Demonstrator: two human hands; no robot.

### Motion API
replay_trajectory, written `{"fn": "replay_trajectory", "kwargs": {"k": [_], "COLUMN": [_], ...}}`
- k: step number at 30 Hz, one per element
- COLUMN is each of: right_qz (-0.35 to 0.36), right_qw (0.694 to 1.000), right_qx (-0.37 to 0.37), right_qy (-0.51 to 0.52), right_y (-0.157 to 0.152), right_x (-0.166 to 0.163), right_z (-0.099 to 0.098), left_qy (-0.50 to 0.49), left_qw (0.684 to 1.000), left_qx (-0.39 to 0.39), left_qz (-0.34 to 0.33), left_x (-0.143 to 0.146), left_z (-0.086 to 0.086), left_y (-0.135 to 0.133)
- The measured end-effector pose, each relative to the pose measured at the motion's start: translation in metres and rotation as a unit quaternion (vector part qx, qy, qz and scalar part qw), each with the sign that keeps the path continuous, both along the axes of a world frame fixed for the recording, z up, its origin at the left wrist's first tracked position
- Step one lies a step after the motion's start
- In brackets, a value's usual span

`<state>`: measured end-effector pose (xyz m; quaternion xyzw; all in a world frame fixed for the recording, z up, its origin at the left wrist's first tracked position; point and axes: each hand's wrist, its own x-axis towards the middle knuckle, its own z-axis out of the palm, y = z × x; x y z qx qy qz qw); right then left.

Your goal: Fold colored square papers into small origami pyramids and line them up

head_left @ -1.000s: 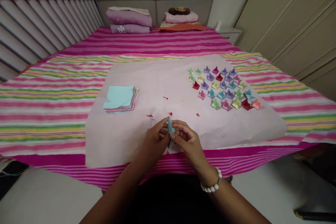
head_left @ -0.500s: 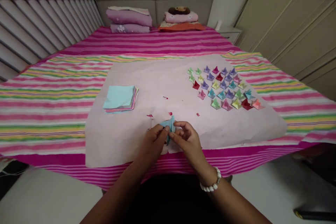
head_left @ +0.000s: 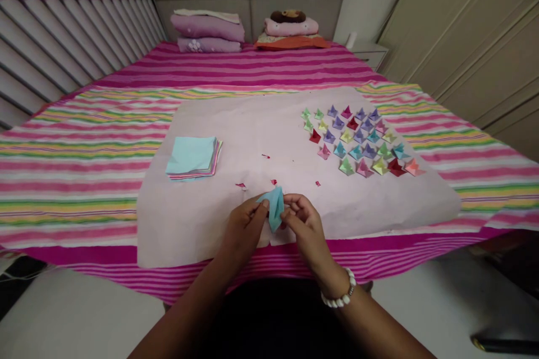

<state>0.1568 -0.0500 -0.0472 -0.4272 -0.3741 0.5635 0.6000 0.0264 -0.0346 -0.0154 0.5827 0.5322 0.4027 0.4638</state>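
A light-blue folded paper (head_left: 275,210) is held between my two hands, just above the near edge of the white sheet (head_left: 202,219). My left hand (head_left: 247,224) pinches its left side between thumb and fingers. On its right edge, my right hand (head_left: 304,221) grips with thumb and fingertips; a white bead bracelet circles that wrist. The paper stands partly opened, with a long fold showing down its middle. Small red paper scraps (head_left: 274,182) lie just beyond the hands.
To the left sits a stack of square coloured papers (head_left: 191,155), light blue on top. Rows of small folded paper pieces (head_left: 359,136) in many colours cover the sheet's right side. Striped bedding (head_left: 80,179) lies underneath; folded pillows (head_left: 208,31) are at the headboard.
The light-blue paper has been turned and spread, so more of its broad face shows. My right hand has shifted slightly right along with its edge.
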Motion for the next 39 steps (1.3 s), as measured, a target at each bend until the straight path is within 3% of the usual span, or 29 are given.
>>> {"fn": "replay_trajectory", "kwargs": {"k": [11,19,26,39], "right_qz": [-0.006,-0.001,-0.009,-0.013], "right_qw": [1.000,1.000,1.000,0.999], "right_qx": [-0.001,0.017,0.012,0.007], "right_qy": [-0.006,0.006,-0.012,-0.040], "right_y": [0.001,0.000,-0.001,0.001], "right_x": [0.000,-0.003,-0.001,0.000], "right_z": [0.000,0.003,0.001,0.001], "left_qy": [-0.036,-0.227,-0.293,-0.299], "left_qw": [0.998,0.960,0.938,0.930], "left_qx": [-0.029,-0.163,-0.176,-0.213], "left_qz": [0.031,0.030,0.057,0.020], "left_x": [-0.001,0.003,0.008,0.010], "left_z": [-0.005,-0.010,-0.006,-0.009], "left_y": [0.003,0.006,0.003,0.007]}}
